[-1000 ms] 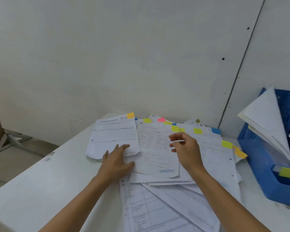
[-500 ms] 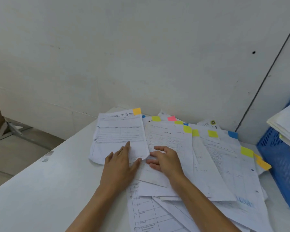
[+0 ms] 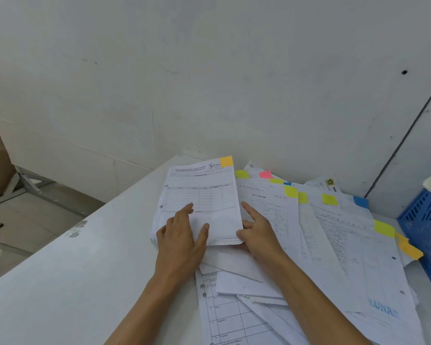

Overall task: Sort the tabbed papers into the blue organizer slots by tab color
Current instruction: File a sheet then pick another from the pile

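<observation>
Your right hand has slid left to the edge of the white, orange-tabbed paper stack, grip unclear; your left hand presses flat on it. The stack runs lengthwise away from you; the blue plastic organizer lies rightward, nearer your right hand.

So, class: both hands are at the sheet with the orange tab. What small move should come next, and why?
Probably pinch the orange-tabbed sheet by its right edge with the right hand and lift it off the pile. The left hand rests flat on it, the right hand touches that edge, and the blue organizer stands to the right.
</observation>
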